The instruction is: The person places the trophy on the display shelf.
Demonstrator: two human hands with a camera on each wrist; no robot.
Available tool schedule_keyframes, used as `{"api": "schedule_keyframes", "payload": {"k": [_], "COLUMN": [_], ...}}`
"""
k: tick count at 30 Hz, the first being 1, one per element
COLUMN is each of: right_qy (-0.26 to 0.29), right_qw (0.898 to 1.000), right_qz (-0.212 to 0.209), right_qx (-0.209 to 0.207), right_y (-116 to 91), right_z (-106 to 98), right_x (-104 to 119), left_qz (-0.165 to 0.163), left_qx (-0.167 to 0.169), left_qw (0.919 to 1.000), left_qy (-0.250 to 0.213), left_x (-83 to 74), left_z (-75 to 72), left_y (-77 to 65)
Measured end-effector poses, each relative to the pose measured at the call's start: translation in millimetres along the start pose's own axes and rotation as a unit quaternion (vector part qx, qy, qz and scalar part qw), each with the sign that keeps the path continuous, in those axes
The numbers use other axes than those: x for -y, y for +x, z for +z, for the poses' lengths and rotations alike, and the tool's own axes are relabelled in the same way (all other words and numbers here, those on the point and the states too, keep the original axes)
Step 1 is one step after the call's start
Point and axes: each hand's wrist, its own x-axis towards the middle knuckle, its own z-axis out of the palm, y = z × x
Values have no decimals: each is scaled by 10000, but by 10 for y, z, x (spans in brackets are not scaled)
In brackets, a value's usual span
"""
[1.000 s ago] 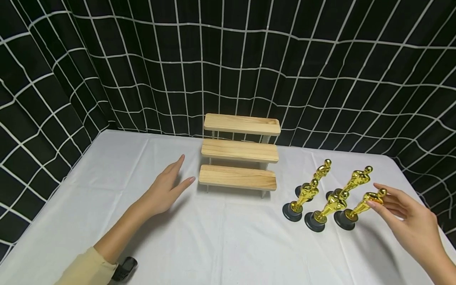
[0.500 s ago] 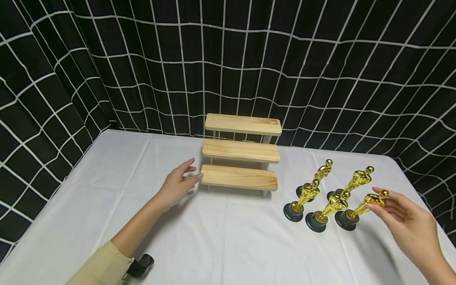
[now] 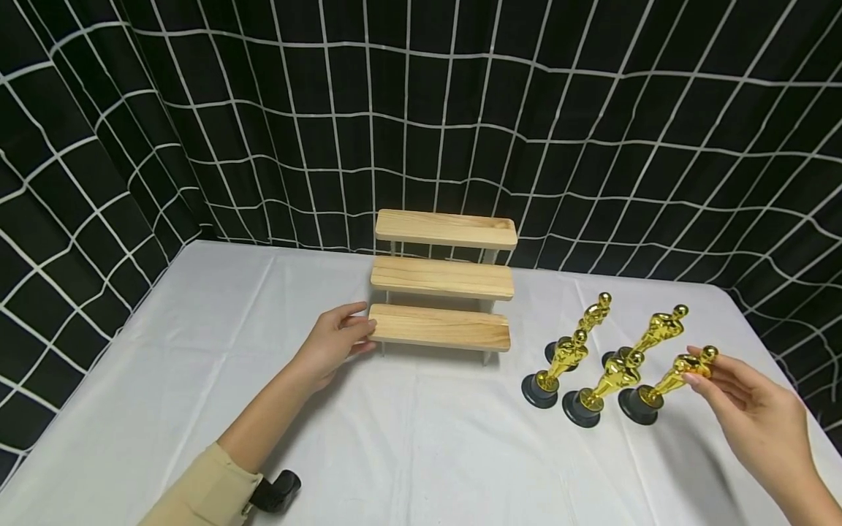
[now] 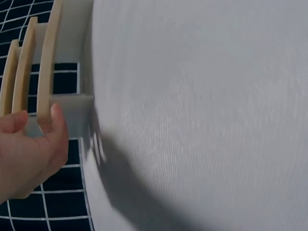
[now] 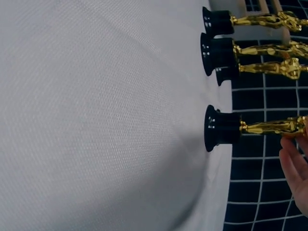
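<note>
Your right hand (image 3: 756, 409) pinches the rightmost trophy (image 3: 671, 380) toward the table's (image 3: 473, 453) right edge; your left hand (image 3: 331, 343) grips the shelf (image 3: 441, 326) at lower left. A leftward tug could topple the other trophies (image 3: 616, 375).

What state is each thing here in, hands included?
Left hand: gripping the left end of the lowest shelf
Right hand: pinching a gold statuette
Gold statuette: upright, held by its upper body
Other four statuettes: standing upright
Wooden stand: upright, three steps
White cloth: spread out, lightly creased
Gridded curtain: hanging in folds
</note>
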Motion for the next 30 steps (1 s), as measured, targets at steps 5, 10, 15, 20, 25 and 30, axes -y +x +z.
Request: {"api": "schedule_keyframes", "payload": {"k": [5,10,15,20,25,30], "right_qy": [-220,-451,-463,-292,-259,-246], "right_qw": [9997,9988,9985,9993,9993,9991], "right_qz": [55,162,243,146,152,251], "right_qx": [-57,-104,-135,-203,-216,-256], "right_y": [5,15,25,45,63,86], "right_z": [-12,-25,-35,-51,-76,-83], "right_x": [23,41,69,105,140,180], "left_qz": [-226,-325,-383,-385,-349,-326], "left_qx": [126,170,-18,-259,-371,-444], "left_qw": [9981,9954,9936,9922,9920,9920], "left_qy": [-552,-886,-1063,-1154,-1159,-1138], "left_x": [-5,16,50,82,104,100], "left_z": [7,20,52,82,93,96], "left_y": [-20,-22,-5,14,10,22]}}
